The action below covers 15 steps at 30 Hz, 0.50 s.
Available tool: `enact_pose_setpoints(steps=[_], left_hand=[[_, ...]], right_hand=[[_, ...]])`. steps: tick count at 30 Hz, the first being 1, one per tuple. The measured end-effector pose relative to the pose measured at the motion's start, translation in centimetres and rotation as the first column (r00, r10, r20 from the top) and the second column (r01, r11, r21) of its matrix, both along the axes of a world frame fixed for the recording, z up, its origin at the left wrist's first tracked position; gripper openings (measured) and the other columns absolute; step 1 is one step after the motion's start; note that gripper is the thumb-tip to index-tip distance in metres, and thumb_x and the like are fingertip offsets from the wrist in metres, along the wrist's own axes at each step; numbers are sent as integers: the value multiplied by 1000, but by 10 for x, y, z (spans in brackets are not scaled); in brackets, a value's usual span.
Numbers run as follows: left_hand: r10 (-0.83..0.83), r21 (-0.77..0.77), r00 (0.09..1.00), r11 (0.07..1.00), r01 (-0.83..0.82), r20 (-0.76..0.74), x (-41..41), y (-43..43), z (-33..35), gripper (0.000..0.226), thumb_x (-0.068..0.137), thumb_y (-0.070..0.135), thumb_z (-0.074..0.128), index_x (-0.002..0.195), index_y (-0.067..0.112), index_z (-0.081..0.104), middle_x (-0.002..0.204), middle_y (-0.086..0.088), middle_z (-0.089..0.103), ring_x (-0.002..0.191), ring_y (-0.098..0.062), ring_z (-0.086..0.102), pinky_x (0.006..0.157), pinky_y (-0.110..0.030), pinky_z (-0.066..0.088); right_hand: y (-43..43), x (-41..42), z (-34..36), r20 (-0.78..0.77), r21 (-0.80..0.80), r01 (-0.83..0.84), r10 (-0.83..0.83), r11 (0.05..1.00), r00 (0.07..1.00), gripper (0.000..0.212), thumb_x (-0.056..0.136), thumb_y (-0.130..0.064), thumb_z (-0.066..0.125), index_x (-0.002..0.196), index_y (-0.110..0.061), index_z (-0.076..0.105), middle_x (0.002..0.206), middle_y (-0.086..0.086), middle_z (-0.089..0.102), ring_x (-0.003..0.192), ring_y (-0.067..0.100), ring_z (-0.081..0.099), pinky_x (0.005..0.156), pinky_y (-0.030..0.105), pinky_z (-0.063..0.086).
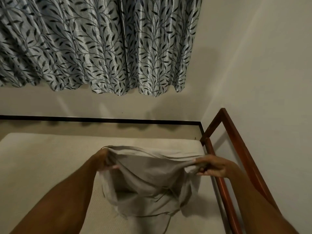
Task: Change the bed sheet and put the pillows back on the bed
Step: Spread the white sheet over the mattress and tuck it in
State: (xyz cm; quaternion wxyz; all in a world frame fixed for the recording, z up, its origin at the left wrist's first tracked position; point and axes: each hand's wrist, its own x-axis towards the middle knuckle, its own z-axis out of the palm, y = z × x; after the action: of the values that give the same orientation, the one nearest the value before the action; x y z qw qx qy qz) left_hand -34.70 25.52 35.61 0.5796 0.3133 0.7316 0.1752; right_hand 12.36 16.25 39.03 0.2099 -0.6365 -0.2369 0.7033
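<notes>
A grey bed sheet (148, 179) hangs bunched between my two hands above the bare cream mattress (42, 166). My left hand (105, 160) grips the sheet's upper edge on the left. On the right, my right hand (212, 167) pinches the same edge near the bed frame. The cloth sags in folds between them and its lower part rests on the mattress. No pillow is in view.
A reddish wooden bed frame (224, 183) runs along the mattress's right side, close to the cream wall. A leaf-patterned blue-grey curtain (101, 48) hangs behind the bed. A dark skirting line (101, 119) runs along the far wall.
</notes>
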Motion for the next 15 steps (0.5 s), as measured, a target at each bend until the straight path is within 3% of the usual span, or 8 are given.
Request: enact_pose_setpoints(steps=[1,3,5,7,9,10,12,15], left_hand=[[109,-42,990,994,-106,89,3,15,-1,45,91,1,72,129,1,49,113,-22,52,106,-43,57,66,-44,65],[301,-118,916,953,-279,267,16,40,6,29,101,1,57,128,-1,49,121,-29,50,100,-53,58,60,-56,63],[320,-112,887,947,-300,333,34,60,15,28,105,8,48,132,3,45,132,-29,45,107,-59,58,66,-62,62],[300,-42,886,951,-306,353,56,89,30,26,108,18,43,132,8,41,130,-23,41,111,-57,55,82,-65,60],[270,150,902,930,-335,337,73,127,48,32,104,17,38,132,6,50,121,-19,54,104,-46,60,73,-57,62],[266,262,914,900,-350,307,80,146,56,39,100,17,38,133,6,55,118,-19,61,101,-39,62,70,-48,61],[211,459,954,840,-288,213,98,173,95,49,96,19,39,139,5,56,129,-15,64,107,-29,60,84,-39,56],[27,775,1000,631,-26,11,119,200,175,48,101,25,39,144,9,51,135,-1,56,121,-22,53,110,-40,44]], right_hand=[[6,-2,-5,168,-14,-128,129,992,977,55,73,-8,94,121,5,69,111,23,74,93,36,74,90,47,62],[22,-6,-15,504,-81,-253,258,964,824,35,87,-11,84,115,3,68,105,23,75,81,34,78,73,46,66],[41,-5,-15,604,-108,-145,181,984,776,27,104,-17,59,120,4,62,101,21,71,69,30,74,74,55,66],[65,-3,-2,462,-49,108,-74,993,884,38,112,-25,41,127,5,57,100,26,72,71,35,75,75,55,65],[94,-5,28,203,63,302,-308,951,930,44,114,-25,30,132,7,54,105,35,71,92,48,74,86,63,60],[109,-5,43,90,139,403,-417,905,905,41,115,-23,27,134,4,51,111,39,65,106,56,66,94,68,54],[148,9,78,-155,233,651,-633,722,758,35,115,-19,29,141,-5,47,134,30,52,127,58,50,98,75,47],[204,44,125,-242,394,736,-711,550,661,44,110,-30,38,149,-16,53,150,7,54,140,38,50,107,67,44]])
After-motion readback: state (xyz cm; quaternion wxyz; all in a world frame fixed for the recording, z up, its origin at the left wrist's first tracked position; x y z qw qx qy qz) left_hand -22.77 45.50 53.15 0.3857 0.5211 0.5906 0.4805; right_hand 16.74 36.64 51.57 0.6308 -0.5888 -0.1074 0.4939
